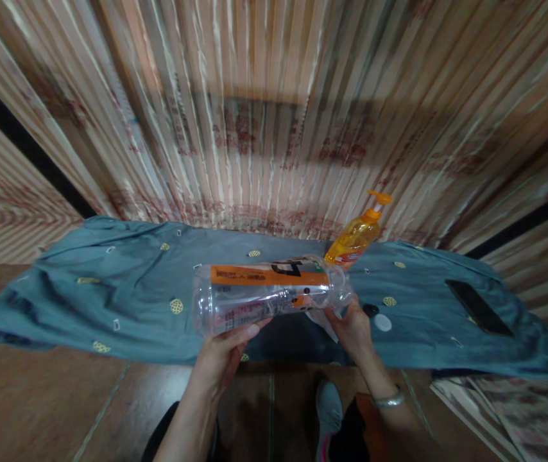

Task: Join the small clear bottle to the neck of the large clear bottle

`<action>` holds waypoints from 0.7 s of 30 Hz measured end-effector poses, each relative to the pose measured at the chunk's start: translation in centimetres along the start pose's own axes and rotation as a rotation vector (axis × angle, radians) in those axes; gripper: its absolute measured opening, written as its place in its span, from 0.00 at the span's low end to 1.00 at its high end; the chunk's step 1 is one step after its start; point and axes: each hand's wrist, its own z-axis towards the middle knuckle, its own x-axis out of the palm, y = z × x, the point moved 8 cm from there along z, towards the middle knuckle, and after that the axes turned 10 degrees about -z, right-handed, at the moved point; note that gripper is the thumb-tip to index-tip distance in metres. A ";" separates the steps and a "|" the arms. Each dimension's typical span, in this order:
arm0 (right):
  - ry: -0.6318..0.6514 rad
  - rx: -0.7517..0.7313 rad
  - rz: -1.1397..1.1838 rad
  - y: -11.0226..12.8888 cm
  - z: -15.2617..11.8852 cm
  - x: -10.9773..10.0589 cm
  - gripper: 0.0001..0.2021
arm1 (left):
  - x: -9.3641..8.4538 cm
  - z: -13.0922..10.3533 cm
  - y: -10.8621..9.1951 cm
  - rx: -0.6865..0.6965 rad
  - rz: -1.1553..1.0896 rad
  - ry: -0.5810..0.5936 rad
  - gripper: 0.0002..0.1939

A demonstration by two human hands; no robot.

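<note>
A large clear plastic bottle (264, 292) with an orange, printed label lies sideways in the air above the cloth-covered table. Its base points left and its narrower neck points right. My left hand (228, 350) grips the underside of its body near the base, thumb along the side and the other fingers mostly hidden. At the neck, my right hand (353, 327) is closed round the lower side. Below the neck, beside my right hand, part of a white sheet or tissue (322, 324) shows. A dark round cap (370, 310) and a white disc (383, 322) lie just right of that hand.
An orange pump bottle (355, 237) stands behind the neck of the plastic bottle. A black phone (479, 307) lies on the right part of the blue-green tablecloth (139, 289). Pleated patterned curtains (255, 128) hang close behind the table. Tiled floor (110, 410) shows in front.
</note>
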 end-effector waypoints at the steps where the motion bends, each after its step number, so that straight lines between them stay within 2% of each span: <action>1: 0.006 0.011 -0.003 0.0 0.0 0.0 0.26 | 0.0 0.0 0.0 0.002 0.002 -0.006 0.34; 5: 0.013 0.018 -0.008 0.0 0.0 0.1 0.26 | -0.1 -0.1 -0.1 0.007 -0.004 -0.028 0.37; 12: 0.016 -0.002 0.000 0.0 0.0 0.1 0.28 | 0.0 -0.1 -0.1 -0.002 -0.002 -0.015 0.32; 21: 0.035 0.029 0.009 -0.2 0.1 0.2 0.27 | -0.1 0.0 0.0 -0.005 -0.022 -0.014 0.33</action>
